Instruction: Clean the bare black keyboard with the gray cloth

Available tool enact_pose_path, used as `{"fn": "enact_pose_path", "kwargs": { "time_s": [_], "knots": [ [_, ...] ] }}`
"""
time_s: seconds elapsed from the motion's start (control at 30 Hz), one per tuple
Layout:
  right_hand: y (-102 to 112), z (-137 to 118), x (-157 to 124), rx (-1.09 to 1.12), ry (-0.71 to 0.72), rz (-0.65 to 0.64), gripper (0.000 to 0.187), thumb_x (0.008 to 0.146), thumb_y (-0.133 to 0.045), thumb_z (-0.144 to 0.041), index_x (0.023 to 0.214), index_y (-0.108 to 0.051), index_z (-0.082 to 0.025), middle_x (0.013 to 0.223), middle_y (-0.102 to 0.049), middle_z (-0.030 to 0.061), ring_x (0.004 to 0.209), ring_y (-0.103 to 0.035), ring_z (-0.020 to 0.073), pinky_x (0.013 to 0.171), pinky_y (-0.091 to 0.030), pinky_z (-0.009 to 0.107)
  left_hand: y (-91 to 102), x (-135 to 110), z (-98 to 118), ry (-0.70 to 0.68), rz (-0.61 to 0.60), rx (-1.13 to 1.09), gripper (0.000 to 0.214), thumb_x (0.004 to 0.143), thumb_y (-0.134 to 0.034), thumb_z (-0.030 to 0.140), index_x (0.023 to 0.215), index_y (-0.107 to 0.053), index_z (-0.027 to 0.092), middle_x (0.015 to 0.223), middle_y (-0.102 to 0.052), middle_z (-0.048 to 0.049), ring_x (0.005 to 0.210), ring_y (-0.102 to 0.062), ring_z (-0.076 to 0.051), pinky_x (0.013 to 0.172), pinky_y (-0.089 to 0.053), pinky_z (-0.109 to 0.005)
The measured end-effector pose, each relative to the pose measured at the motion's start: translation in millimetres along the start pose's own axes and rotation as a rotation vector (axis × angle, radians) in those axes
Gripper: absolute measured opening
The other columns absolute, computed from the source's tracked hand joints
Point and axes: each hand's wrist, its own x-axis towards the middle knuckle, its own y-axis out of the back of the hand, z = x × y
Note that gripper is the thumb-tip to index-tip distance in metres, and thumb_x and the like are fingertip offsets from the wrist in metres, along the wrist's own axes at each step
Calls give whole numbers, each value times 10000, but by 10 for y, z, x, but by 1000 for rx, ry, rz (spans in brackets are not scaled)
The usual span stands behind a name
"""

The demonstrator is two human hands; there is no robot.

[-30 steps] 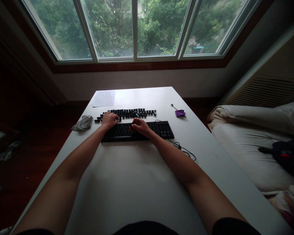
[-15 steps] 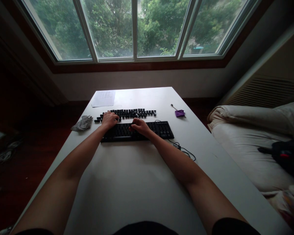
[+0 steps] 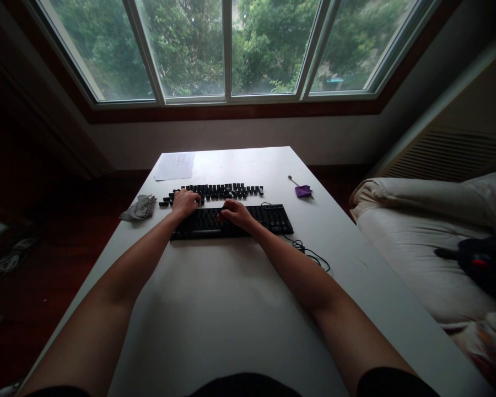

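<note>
left hand [image 3: 186, 203] curled by keycaps [image 3: 219, 194], right hand [image 3: 237, 214] pinched over keyboard [image 3: 206, 221], both unmoved, no visible progress; grip: cannot tell.

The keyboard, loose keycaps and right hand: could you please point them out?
Keyboard [image 3: 207, 221]: head view, key area left of centre.
Loose keycaps [image 3: 220, 194]: head view, middle of the group.
Right hand [image 3: 236, 213]: head view, back of the hand.

Daylight enters through a sliding window [image 3: 227, 100] before me, with leafy trees [image 3: 186, 49] outside, above a pale wall [image 3: 231, 132]. I face it across a white table [image 3: 215, 298], cream upholstered seating [image 3: 409, 248] at my right, dark reddish floor [image 3: 62, 248] at my left.
</note>
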Motion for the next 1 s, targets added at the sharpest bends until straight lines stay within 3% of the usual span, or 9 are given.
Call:
{"fn": "enact_pose_path", "kwargs": {
  "time_s": [1.0],
  "knots": [
    [-18,24,18,33,0,-3,291,717,-747,-332,791,-489,-219,680,-726,-11,641,-725,182,598,-563,268,45,-25,25,10,0,-28,201,847,-618,280,993,-756,293,1066,-749,-65,1112,-529,-339,944,-316,-495]
  ]
}}
